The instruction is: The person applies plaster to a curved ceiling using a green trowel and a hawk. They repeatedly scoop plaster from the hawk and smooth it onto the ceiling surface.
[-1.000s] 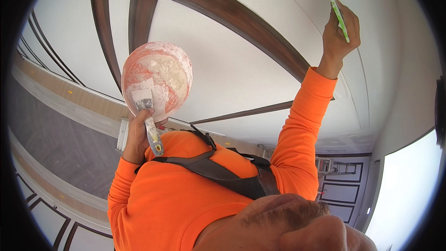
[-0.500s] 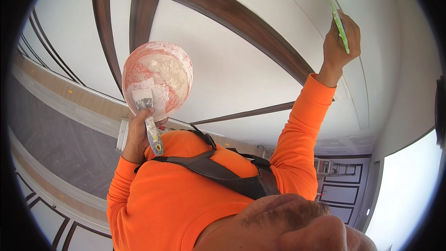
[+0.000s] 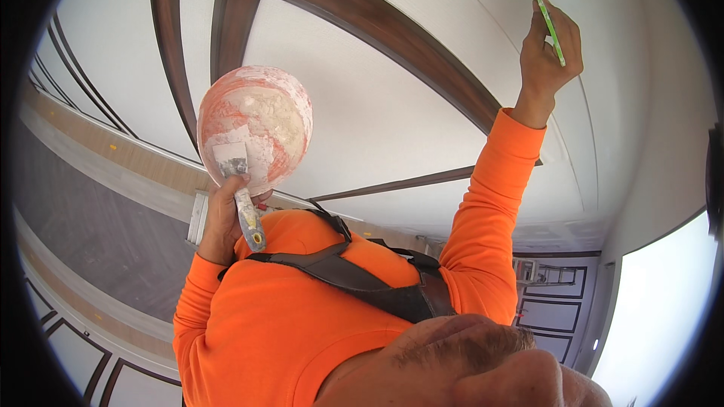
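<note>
My left hand [image 3: 221, 215] is closed around the handle of a putty knife [image 3: 250, 220] and also supports a round reddish bowl [image 3: 298, 102] smeared with white. Off-white paste [image 3: 260, 111] lies inside the bowl, and the knife's coated blade rests over its near side. Part of this hand is hidden behind the bowl and knife. Raised at the upper right, my right hand [image 3: 556, 47] pinches a slim green-handled tool [image 3: 553, 36]. Its pale, thin end points up at the white wall surface beside a long seam; the exact kind of its tip is unclear.
Dark brown wooden moulding [image 3: 362, 7] frames white wall panels [image 3: 362, 105]. A grey floor strip [image 3: 98, 218] runs along the left. At the lower right stand a ladder [image 3: 554, 276] and a panelled door [image 3: 550, 315], near a bright white area [image 3: 656, 301].
My right hand has moved slightly upward along the wall with the green-handled tool. The left hand, putty knife and bowl have hardly moved.
</note>
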